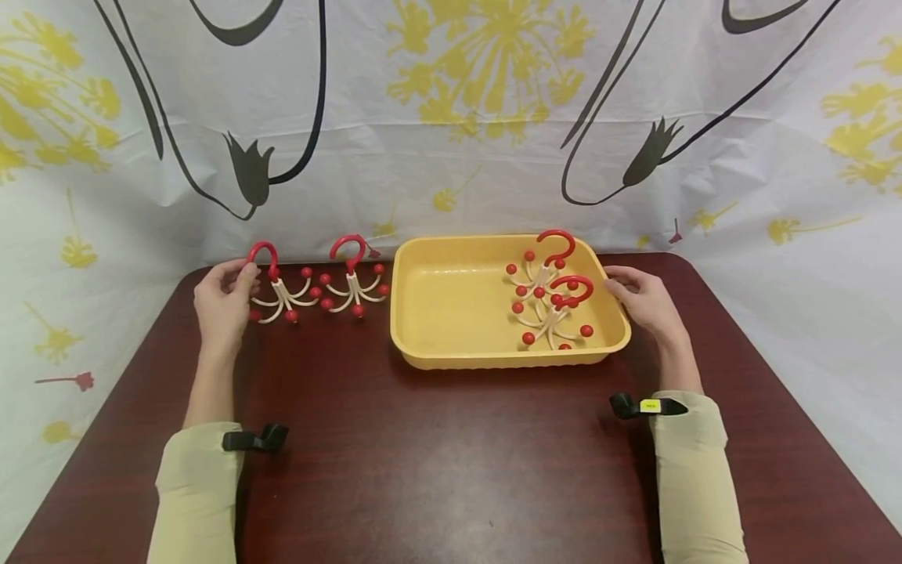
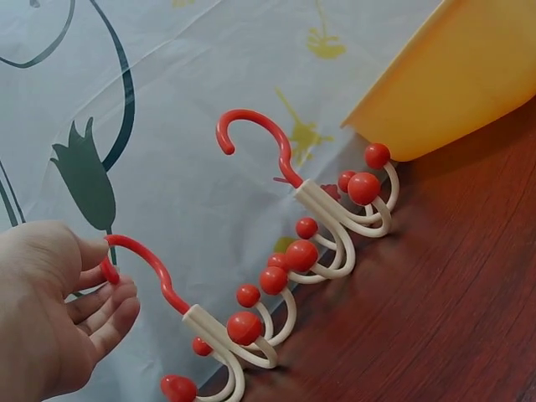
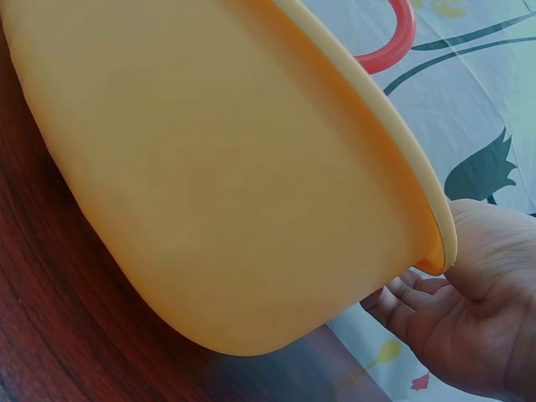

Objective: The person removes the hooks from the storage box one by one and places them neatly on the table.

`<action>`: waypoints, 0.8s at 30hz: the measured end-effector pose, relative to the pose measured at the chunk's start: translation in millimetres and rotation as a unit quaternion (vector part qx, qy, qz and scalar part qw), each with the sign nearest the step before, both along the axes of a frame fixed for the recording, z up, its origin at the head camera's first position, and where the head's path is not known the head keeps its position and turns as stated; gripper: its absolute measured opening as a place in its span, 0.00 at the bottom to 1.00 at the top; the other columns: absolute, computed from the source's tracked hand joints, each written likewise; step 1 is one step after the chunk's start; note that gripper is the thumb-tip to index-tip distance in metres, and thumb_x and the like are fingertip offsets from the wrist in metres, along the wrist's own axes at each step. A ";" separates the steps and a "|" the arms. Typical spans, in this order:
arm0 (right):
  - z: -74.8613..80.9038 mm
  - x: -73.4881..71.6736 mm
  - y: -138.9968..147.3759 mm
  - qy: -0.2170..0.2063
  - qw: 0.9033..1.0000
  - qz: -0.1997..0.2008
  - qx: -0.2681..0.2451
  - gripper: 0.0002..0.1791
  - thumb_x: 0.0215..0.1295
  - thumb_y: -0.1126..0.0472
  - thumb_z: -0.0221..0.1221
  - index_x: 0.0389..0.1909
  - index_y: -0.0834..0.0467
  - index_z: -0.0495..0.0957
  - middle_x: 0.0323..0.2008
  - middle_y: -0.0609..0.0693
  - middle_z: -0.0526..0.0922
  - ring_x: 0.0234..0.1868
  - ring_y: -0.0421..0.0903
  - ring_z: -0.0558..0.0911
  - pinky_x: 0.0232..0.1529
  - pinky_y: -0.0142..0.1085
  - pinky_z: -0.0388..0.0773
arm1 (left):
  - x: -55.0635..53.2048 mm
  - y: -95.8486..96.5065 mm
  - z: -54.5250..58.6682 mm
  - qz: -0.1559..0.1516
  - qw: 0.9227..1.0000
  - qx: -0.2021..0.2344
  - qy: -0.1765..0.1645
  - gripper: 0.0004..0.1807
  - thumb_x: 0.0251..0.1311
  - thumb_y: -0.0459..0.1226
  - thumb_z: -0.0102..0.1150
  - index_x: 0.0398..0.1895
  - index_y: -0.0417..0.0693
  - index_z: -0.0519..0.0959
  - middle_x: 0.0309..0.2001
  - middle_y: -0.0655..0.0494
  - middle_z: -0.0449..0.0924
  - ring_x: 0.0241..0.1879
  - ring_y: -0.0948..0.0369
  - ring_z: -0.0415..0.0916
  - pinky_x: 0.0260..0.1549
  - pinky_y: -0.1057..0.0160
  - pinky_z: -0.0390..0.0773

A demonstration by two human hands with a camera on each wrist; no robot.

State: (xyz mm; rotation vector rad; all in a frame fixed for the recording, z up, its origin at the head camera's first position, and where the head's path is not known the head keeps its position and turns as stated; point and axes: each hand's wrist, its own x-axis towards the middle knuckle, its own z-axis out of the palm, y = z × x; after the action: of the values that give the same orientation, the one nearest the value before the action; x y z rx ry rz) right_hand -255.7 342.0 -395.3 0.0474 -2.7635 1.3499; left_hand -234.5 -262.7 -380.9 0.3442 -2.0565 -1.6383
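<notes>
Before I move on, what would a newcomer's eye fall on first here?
Likely the yellow rectangular plastic tray near the head view's centre, its right end gripped by the right hand. Toward its right side sit two red-hooked cream hangers tipped with red balls. Left of it are two matching hangers, the left hand pinching the outer one's hook.

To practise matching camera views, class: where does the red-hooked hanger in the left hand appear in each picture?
Head: left of centre, the hanger sits beside the left hand, which pinches its hook.
Left wrist: towards the bottom, left of centre.
Right wrist: not in it.
Shared landmark: the yellow tray, which shows in all three views.
</notes>
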 end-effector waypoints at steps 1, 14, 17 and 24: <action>0.0 -0.1 0.0 0.001 1.000 0.000 0.001 0.26 0.77 0.53 0.54 0.68 0.66 0.71 0.54 0.68 0.78 0.47 0.48 0.82 0.37 0.21 0.77 | 0.4 0.0 0.8 -0.001 1.000 0.003 0.001 0.19 0.71 0.37 0.58 0.57 0.31 0.77 0.32 0.71 0.80 0.30 0.74 0.78 0.32 0.79 0.77; -0.3 0.0 0.2 0.001 1.000 -0.002 0.001 0.26 0.77 0.53 0.54 0.68 0.66 0.71 0.54 0.68 0.79 0.44 0.43 0.81 0.37 0.20 0.77 | 8.1 1.3 14.7 0.035 0.999 -0.035 -0.002 0.16 0.71 0.41 0.58 0.53 0.38 0.81 0.32 0.68 0.77 0.28 0.72 0.75 0.29 0.76 0.75; -0.6 -0.2 0.1 0.002 1.000 -0.003 0.000 0.26 0.77 0.53 0.54 0.67 0.66 0.71 0.54 0.68 0.79 0.45 0.45 0.82 0.37 0.20 0.77 | 10.0 3.8 19.0 0.041 0.998 -0.041 0.011 0.17 0.71 0.41 0.59 0.53 0.37 0.81 0.32 0.70 0.77 0.30 0.71 0.76 0.34 0.75 0.75; -0.9 0.4 0.1 -0.001 1.000 -0.003 -0.005 0.26 0.78 0.54 0.54 0.68 0.66 0.71 0.55 0.68 0.78 0.47 0.48 0.82 0.38 0.21 0.77 | 14.5 13.7 31.7 0.038 0.997 -0.062 0.039 0.18 0.70 0.43 0.60 0.53 0.38 0.82 0.31 0.73 0.77 0.33 0.72 0.75 0.35 0.74 0.73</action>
State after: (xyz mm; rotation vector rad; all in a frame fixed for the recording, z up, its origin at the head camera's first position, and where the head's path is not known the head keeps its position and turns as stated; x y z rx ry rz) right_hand -255.3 342.1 -396.2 0.0386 -2.7564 1.3631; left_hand -220.0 -249.0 -349.1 0.3063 -2.0495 -1.4504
